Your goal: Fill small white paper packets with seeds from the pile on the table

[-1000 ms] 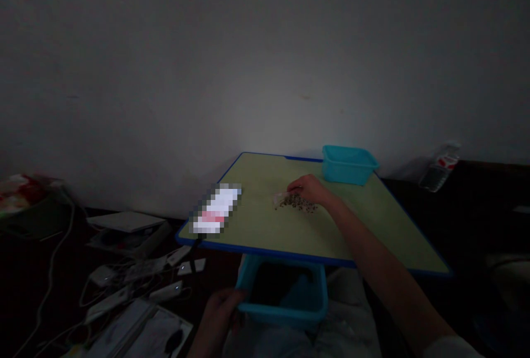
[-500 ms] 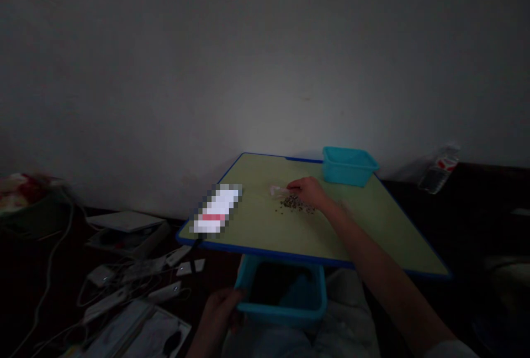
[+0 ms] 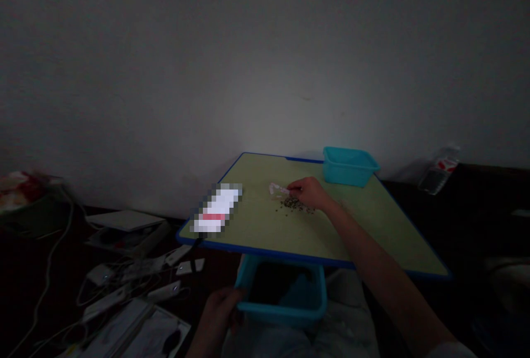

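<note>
My right hand (image 3: pixel 307 192) reaches over the table, its fingers closed on a small see-through plastic piece (image 3: pixel 278 190); whether it is a bag or a scoop I cannot tell. Just below these fingers lies a scattered pile of small dark grains (image 3: pixel 293 204), partly covered by the hand. Below the table's front edge, my left hand (image 3: pixel 223 305) grips the left rim of a blue plastic bin (image 3: pixel 285 314). The bin sits on my lap with dark material inside.
A second blue bin (image 3: pixel 349 173) stands at the back right of the yellow-green table (image 3: pixel 256 167) with blue edging. A blurred bright phone-like object (image 3: pixel 217 210) lies at the left edge. Cables and white chargers (image 3: pixel 163 291) clutter the floor. A clear package (image 3: pixel 441 170) leans right.
The plastic piece in my right hand has shifted slightly and shows a different tilt over the grains. A few grains have moved. My left hand and the bin stay put.
</note>
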`<action>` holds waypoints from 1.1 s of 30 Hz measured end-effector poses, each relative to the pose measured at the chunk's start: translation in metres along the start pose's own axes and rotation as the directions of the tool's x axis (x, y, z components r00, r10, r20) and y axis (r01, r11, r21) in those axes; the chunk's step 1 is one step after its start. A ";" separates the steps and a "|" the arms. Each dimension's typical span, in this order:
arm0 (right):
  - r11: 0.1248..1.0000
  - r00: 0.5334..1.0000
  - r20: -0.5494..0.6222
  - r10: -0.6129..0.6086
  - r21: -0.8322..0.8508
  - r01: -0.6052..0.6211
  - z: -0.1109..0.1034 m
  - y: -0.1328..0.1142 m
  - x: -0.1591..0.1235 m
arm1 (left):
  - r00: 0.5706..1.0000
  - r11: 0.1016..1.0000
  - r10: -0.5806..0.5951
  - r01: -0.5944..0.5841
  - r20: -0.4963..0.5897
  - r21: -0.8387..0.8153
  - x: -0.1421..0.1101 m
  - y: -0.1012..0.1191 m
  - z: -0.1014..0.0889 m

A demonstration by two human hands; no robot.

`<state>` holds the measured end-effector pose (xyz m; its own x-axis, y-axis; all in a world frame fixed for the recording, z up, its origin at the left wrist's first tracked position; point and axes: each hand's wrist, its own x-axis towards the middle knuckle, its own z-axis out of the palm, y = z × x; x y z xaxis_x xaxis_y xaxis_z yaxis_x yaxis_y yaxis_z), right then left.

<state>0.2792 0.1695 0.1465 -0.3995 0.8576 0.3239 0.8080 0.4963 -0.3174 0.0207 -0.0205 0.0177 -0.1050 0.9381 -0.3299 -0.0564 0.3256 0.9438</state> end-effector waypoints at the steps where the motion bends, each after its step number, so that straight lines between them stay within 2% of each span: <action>1: 1.000 1.000 -0.010 0.002 0.016 -0.002 -0.001 0.000 -0.001 | 1.000 1.000 0.009 -0.009 0.006 0.001 0.001 -0.001 -0.001; 7: 0.996 0.993 -0.095 0.073 0.066 -0.067 0.001 0.006 -0.017 | 1.000 0.999 -0.015 0.015 0.015 -0.032 0.003 -0.006 -0.002; 12: 0.989 0.985 -0.100 0.137 0.072 -0.130 0.006 0.011 -0.023 | 1.000 1.000 -0.001 0.001 -0.006 0.010 0.003 -0.007 0.000; 20: 0.991 0.995 -0.051 0.084 0.105 -0.079 0.007 0.009 -0.023 | 0.999 0.999 -0.040 0.040 0.002 -0.019 -0.001 0.001 0.002; 25: 0.987 0.992 -0.029 0.120 0.111 -0.116 0.007 0.006 -0.024 | 1.000 1.000 -0.014 0.014 0.019 -0.007 0.000 -0.003 0.001; 33: 0.987 0.996 0.000 0.084 0.134 -0.083 0.010 0.006 -0.025 | 1.000 0.999 -0.023 0.024 0.020 -0.040 0.003 -0.007 0.000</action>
<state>0.2901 0.1527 0.1279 -0.3300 0.8964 0.2960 0.7730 0.4366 -0.4603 0.0206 -0.0199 0.0098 -0.0842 0.9324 -0.3516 -0.0987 0.3433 0.9340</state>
